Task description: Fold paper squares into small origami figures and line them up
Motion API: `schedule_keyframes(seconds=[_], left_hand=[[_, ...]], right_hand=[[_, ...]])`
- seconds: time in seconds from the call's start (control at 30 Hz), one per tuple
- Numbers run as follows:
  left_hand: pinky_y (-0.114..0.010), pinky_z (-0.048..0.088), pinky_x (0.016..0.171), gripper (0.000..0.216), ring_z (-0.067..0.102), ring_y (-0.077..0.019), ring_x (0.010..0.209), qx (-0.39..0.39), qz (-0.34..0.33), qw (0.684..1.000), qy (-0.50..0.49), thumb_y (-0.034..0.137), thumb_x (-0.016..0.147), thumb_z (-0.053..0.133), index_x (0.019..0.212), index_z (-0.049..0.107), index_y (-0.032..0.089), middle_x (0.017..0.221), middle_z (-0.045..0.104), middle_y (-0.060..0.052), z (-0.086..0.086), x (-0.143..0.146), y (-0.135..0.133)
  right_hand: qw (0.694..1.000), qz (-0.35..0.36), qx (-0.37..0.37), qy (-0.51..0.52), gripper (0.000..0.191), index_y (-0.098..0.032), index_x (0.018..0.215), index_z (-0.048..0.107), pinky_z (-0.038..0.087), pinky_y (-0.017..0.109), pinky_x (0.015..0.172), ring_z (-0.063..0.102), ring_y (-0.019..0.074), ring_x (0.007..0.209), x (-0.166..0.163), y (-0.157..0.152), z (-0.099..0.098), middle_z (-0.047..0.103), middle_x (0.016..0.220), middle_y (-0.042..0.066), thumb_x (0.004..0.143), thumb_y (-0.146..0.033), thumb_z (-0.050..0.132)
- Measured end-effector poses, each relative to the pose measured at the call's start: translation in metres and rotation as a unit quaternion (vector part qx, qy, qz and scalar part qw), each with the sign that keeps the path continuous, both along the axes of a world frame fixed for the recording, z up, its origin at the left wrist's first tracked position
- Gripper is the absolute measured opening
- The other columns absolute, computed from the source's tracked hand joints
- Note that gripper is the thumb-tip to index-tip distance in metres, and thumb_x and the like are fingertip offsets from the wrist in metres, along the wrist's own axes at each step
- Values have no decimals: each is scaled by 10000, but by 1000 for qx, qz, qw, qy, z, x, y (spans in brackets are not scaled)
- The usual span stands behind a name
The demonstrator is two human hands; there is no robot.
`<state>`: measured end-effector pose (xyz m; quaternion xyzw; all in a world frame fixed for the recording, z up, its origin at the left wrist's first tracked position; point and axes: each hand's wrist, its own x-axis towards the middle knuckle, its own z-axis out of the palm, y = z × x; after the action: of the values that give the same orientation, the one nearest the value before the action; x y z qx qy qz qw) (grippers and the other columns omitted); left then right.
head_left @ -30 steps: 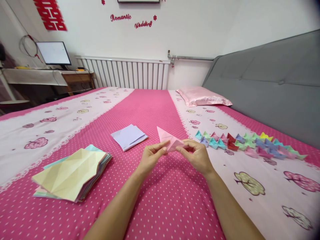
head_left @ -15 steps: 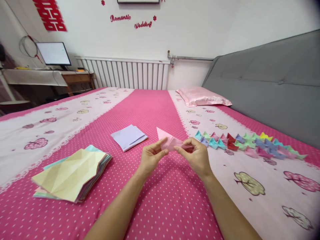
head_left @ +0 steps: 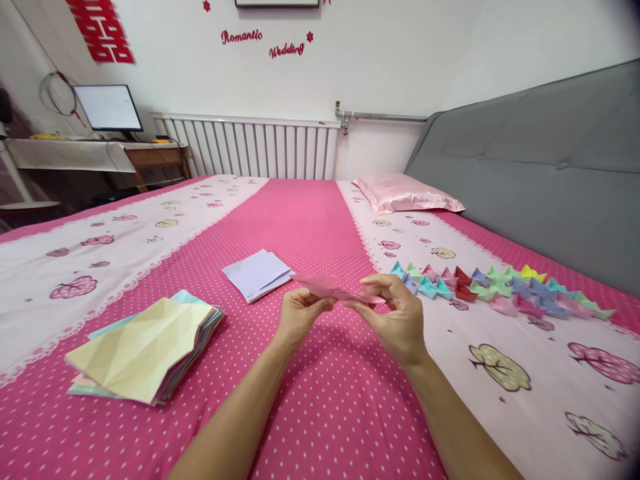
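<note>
A folded pink paper (head_left: 325,287) is held just above the pink dotted bedspread (head_left: 320,400), lying nearly edge-on to the camera. My left hand (head_left: 300,315) pinches its left part with thumb and fingers closed. My right hand (head_left: 395,317) pinches its right end, fingers curled round it. A stack of creased coloured sheets (head_left: 145,347), yellow on top, lies to the left. Folded white paper (head_left: 257,272) lies just beyond my left hand.
A row of several small folded paper shapes (head_left: 495,287) in mixed colours lies on the bed to the right. A pink pillow (head_left: 405,193) and grey headboard (head_left: 540,167) are further right. Beyond the bed stand a radiator (head_left: 250,147) and a desk with a monitor (head_left: 107,107).
The pink paper has been turned from standing with its point up to lying flat and nearly edge-on. Both hands have kept their pinch and rotated slightly.
</note>
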<state>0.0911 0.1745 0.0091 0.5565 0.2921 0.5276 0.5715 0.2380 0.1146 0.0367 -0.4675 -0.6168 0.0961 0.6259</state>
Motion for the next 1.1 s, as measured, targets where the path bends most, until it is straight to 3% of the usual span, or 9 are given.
schedule_keyframes(seconds=[0.23,0.47,0.77,1.1], left_hand=[[-232,460,512,117,564,-116,507,0,45,999,8,222,546,761,637,714,164,552,665,-26,2,-1,-2],[-231,472,503,137,584,-133,514,-11,73,997,21,253,514,774,593,707,163,552,672,-36,2,-2,-1],[-255,492,541,135,618,-156,560,12,62,997,36,273,585,737,641,709,154,612,693,-56,5,-2,-3],[-192,416,497,228,517,-74,467,14,9,998,53,335,667,677,605,633,120,519,609,-12,3,-1,-2]], right_hand=[[999,44,13,-2,245,-229,915,578,530,275,638,638,149,680,2,-2,4,654,722,0,699,-272,687],[999,33,9,-29,195,-217,891,622,536,282,630,638,148,670,5,-2,7,676,778,18,711,-263,679],[999,33,-9,-18,131,-223,835,650,541,289,629,639,158,687,7,-3,8,681,778,18,714,-270,671],[977,75,-152,131,206,-150,850,599,519,279,640,650,169,687,15,6,3,676,747,51,723,-308,636]])
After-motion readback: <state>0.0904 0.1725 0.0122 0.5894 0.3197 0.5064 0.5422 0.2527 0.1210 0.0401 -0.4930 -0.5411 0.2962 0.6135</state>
